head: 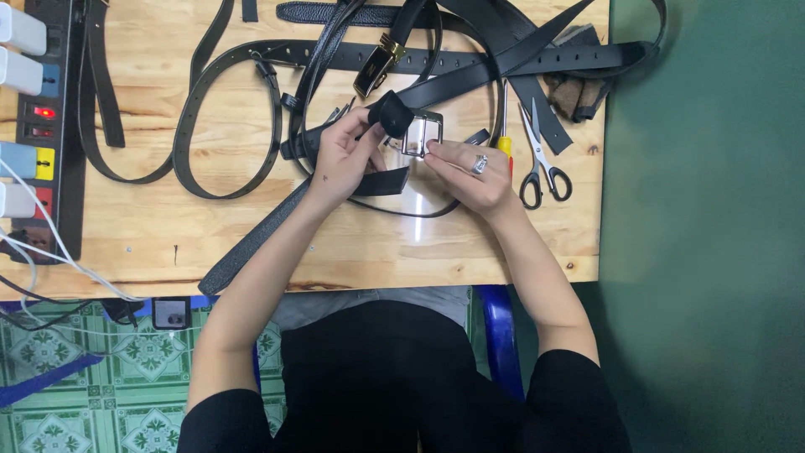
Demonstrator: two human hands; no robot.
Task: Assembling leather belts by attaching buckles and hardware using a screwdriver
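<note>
My left hand [344, 159] pinches the folded end of a black leather belt [391, 113] over the wooden table [151, 226]. The strap runs down and left from it to the table's front edge [243, 252]. My right hand [465, 172], with a ring on one finger, grips a rectangular silver buckle [422, 134] at that same belt end. Both hands meet at the buckle, near the middle of the table.
Several other black belts [218, 101] lie looped across the back of the table, one with a gold buckle [377, 63]. Black-handled scissors [541, 164] and a yellow-handled screwdriver [505, 143] lie right of my hands. A power strip [46, 126] with plugs runs along the left edge.
</note>
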